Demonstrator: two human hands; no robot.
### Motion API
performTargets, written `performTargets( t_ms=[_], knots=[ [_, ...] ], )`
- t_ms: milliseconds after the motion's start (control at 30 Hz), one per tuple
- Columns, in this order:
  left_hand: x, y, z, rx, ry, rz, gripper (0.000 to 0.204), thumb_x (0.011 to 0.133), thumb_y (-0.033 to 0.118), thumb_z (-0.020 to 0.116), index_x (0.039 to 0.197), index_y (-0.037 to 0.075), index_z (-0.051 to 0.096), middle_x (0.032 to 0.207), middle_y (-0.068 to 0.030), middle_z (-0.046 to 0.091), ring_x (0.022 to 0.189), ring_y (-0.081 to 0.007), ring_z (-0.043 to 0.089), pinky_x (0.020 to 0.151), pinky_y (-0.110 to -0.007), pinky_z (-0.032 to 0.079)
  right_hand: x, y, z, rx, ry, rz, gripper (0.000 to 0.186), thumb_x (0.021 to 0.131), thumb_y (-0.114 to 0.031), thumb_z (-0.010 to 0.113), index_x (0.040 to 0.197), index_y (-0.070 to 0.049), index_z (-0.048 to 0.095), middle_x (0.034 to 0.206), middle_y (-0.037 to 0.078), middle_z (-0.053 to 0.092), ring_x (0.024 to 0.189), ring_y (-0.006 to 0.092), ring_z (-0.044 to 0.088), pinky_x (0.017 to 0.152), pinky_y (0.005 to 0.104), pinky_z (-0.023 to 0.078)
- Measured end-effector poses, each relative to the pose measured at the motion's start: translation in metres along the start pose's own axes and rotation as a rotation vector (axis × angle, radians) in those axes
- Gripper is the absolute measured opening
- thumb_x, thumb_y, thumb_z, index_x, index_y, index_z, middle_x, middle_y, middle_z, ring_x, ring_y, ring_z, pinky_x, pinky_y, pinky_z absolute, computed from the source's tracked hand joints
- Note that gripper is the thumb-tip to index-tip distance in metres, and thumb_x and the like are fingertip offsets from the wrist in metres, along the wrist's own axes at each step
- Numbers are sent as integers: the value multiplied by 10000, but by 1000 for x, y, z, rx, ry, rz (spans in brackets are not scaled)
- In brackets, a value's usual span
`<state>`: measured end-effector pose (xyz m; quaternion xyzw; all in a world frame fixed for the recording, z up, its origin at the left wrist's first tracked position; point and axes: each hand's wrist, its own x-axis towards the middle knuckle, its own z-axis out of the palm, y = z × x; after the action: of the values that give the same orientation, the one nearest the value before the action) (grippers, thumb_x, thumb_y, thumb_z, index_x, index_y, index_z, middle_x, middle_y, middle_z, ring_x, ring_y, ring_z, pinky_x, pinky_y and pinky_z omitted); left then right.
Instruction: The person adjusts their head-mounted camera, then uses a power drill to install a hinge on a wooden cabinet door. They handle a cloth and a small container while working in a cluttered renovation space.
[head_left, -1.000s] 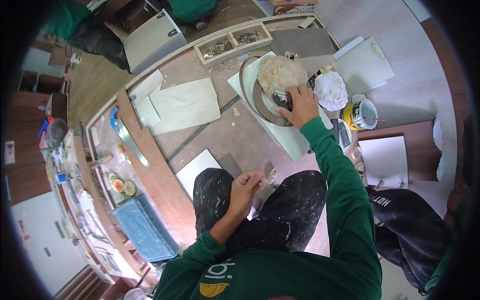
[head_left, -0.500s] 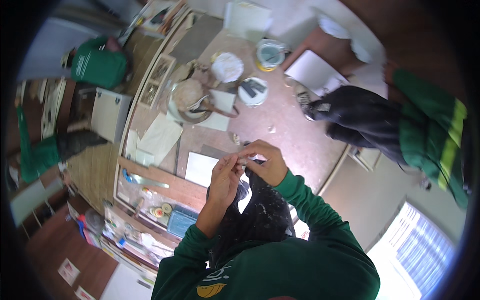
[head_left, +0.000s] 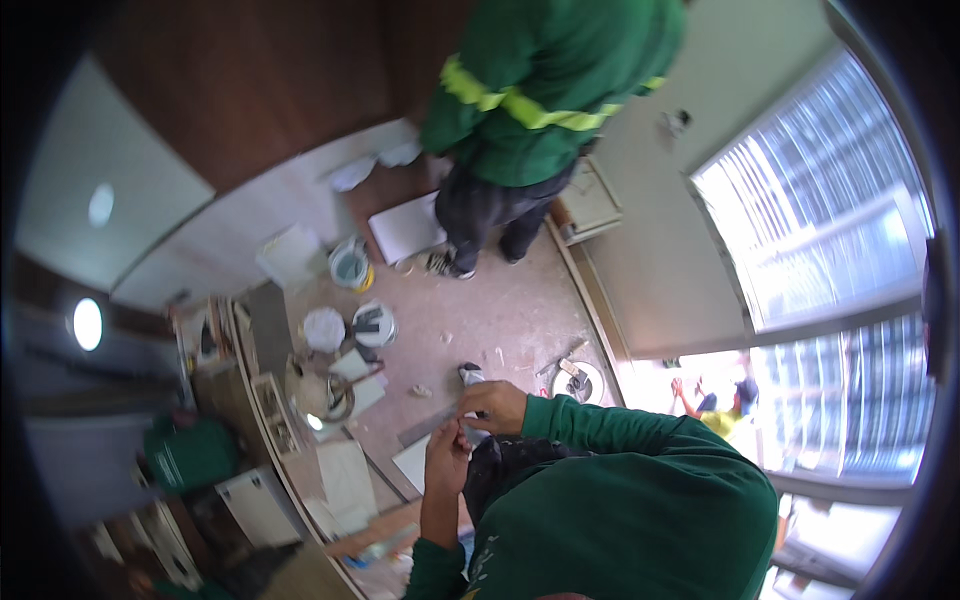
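Observation:
My left hand (head_left: 446,465) and my right hand (head_left: 497,408) meet in front of my body, above my dark trousers. The fingertips of both are pinched together and touch or nearly touch. Whatever lies between them is too small and blurred to name. My shoe (head_left: 471,375) shows just beyond the right hand. On the floor close to the left hand lies a white sheet or board (head_left: 411,463).
A co-worker in a green top (head_left: 540,90) stands ahead. Buckets (head_left: 350,265), a round white lid (head_left: 373,324) and a tan rounded sack or bag (head_left: 318,390) stand left. A white tub with tools (head_left: 590,386) sits right, near a bright window (head_left: 810,190).
My view has swung to the right and up, so the co-worker now stands near the top middle and the windows show. My hands stay together, fingertips pinched.

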<state>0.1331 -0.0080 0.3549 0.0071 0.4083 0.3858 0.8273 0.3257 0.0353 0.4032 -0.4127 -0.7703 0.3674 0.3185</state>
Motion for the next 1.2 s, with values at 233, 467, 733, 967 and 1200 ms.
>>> performTargets(
  t_ms=[233, 467, 733, 967, 1200],
  knots=[
    [-16, -30, 17, 63, -86, -228, 119, 995, 202, 598, 970, 86, 597, 822, 9, 586, 709, -91, 540, 637, -238, 461, -74, -27, -5, -186, 188, 40, 103, 816, -128, 704, 885, -68, 657, 921, 69, 633, 877, 281, 628, 774, 402, 521],
    [10, -32, 58, 162, -159, -291, 128, 988, 170, 605, 1011, 45, 608, 852, -21, 611, 719, -105, 568, 645, -241, 475, -97, -28, -36, -74, 346, 240, 114, 847, -147, 683, 909, -53, 664, 889, 74, 658, 801, 253, 649, 712, 370, 535],
    [64, -56, 139, 558, -175, 0, 99, 964, 93, 627, 1020, 12, 616, 888, -65, 653, 719, -118, 613, 658, -236, 513, -127, 58, -91, 902, 776, 693, 159, 929, -193, 659, 971, -39, 657, 854, 27, 673, 731, 110, 634, 623, 275, 506],
    [134, -99, 232, 571, -155, -15, 131, 964, 69, 612, 1061, -19, 607, 956, -109, 685, 789, -157, 677, 733, -257, 577, -150, 126, -201, 833, 817, 710, 169, 921, -200, 680, 969, -38, 660, 835, 15, 664, 715, 93, 616, 623, 253, 497],
    [203, -141, 355, 576, -247, -17, 180, 968, 48, 598, 1119, -49, 588, 985, -134, 681, 828, -166, 692, 780, -267, 593, -151, 177, -322, 613, 814, 669, 193, 907, -208, 699, 942, -19, 678, 790, 11, 669, 683, 86, 598, 626, 255, 493]
  ],
)
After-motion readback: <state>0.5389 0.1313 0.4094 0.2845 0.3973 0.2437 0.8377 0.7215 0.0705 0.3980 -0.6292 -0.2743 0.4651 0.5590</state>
